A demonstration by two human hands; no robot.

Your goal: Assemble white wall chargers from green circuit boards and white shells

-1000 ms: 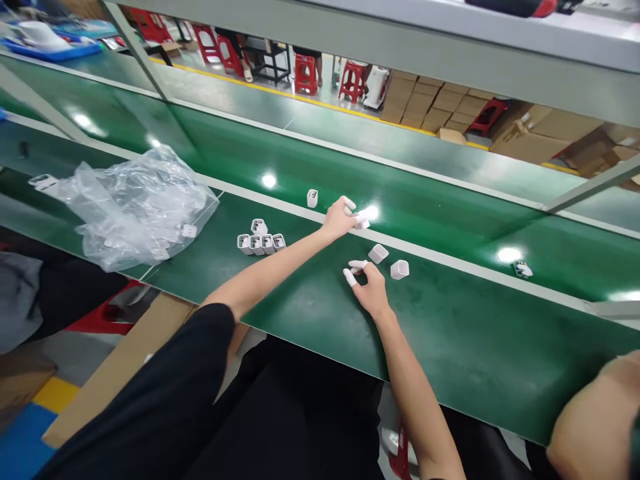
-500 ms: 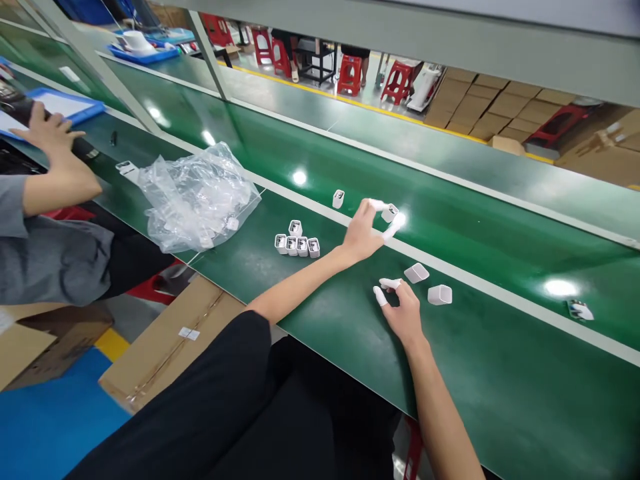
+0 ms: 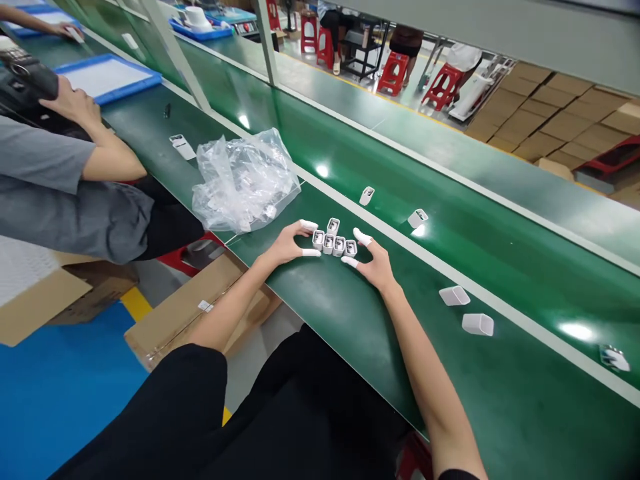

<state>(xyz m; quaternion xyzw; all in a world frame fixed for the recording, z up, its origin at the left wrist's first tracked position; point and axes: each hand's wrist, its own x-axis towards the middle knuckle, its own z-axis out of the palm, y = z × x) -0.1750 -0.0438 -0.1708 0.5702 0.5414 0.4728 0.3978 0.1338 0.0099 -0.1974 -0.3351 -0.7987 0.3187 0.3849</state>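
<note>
Several small white rectangular casings (image 3: 329, 243) stand in a short row on the green bench, one more casing (image 3: 333, 225) set behind them. At the row's left end is my left hand (image 3: 286, 245), thumb and index finger spread around the end casing; I cannot tell if they touch it. My right hand (image 3: 376, 265) curves around the right end in the same way, its fingers apart. White finger cots cover the thumb and index tips of both. Beyond my right hand stand two single casings, one (image 3: 367, 195) farther left and one (image 3: 418, 218) nearer.
Two white sleeves (image 3: 454, 296) (image 3: 478, 324) lie to the right, and a small part (image 3: 615, 358) is at the far right. A clear plastic bag (image 3: 245, 180) of white pieces is at left, beside a co-worker's arm (image 3: 107, 143). A cardboard box (image 3: 185, 307) sits below the bench.
My left hand has let go of a casing on the green strip and come back to the row's left end. My right hand has moved left to its right end. The view has shifted.
</note>
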